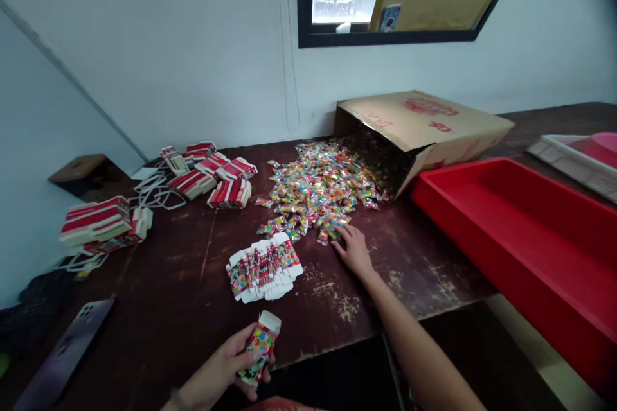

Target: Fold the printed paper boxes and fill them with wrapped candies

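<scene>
My left hand (241, 359) is wrapped round a small colourful carton (260, 350) near the table's front edge; the carton's white top flap stands up. My right hand (351, 249) reaches to the near edge of a heap of small clear-wrapped candy packets (315, 183), its fingertips touching packets there. Whether a packet is between those fingers is too small to tell. Between my hands and a little to the left, a fanned row of flattened cartons (264, 268) lies on the dark table (178, 270).
Bundles of red and white cartons (96, 221) lie at the left, near a phone (67, 353). An open cardboard box (424, 119) lies behind the heap. A big red tray (520, 218) fills the right side, with a white tray (573, 160) beyond.
</scene>
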{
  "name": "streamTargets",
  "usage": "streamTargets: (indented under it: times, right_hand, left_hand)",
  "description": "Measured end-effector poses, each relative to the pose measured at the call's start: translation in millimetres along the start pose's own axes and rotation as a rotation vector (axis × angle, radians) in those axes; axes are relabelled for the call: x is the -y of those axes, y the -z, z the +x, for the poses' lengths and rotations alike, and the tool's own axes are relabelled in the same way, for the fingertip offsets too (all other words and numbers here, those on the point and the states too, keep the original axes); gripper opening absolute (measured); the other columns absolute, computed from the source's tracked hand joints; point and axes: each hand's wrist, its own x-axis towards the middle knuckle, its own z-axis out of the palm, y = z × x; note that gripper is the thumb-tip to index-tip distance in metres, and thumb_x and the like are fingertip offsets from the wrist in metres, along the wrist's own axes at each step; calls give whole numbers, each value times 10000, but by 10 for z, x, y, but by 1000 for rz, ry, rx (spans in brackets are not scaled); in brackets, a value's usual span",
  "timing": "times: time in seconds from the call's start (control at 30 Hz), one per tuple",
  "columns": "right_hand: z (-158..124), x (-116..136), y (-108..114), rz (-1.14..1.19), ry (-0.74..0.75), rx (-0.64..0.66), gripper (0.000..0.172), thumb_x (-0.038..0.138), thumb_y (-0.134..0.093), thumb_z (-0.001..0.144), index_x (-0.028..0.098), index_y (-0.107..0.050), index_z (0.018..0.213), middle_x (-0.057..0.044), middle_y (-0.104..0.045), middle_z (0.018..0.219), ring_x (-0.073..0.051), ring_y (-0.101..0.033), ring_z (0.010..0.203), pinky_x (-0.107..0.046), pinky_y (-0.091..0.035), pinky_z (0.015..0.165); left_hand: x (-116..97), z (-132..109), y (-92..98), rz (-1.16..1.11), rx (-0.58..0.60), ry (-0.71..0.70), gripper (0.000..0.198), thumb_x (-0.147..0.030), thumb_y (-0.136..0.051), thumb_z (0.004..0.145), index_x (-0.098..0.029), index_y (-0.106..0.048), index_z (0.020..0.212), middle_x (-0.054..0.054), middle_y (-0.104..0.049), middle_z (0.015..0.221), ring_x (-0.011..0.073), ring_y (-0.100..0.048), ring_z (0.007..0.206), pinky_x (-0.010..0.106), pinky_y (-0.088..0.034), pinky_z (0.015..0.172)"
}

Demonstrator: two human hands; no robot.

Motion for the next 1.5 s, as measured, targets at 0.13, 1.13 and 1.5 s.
streamTargets:
  times: [0.13, 1.13, 1.5]
  right_hand:
    - [-366, 253, 0, 49, -86, -66, 307, 327, -499, 892, 197, -592, 1154, -111, -652, 1068, -252, -562, 993, -416, -406, 898]
    - [-1076, 1734, 858, 592, -115, 389, 85, 279, -579, 869, 214, -632, 854, -37, -646, 844, -183, -602, 778, -282, -482, 696]
    - [-1036, 1889, 727, 478, 184, 540, 246, 181, -468, 922, 231, -634, 1095, -73, -661, 931, -200, -577, 865, -319, -482, 767]
  left_hand:
    - [13, 151, -146, -77, 11, -30, 479, -342, -643, 787, -194, -472, 1209, 83, -630, 946, 183, -624, 767, 234, -496, 527]
    - [247, 356, -456, 108, -34, -289, 532, -592, -438, 853, -148, -609, 1092, 69, -592, 901, 172, -548, 791, 193, -480, 478]
    - [269, 258, -357, 176, -36, -304, 527, -582, -424, 861, -156, -589, 1123, 50, -569, 868, 152, -515, 724, 175, -423, 437]
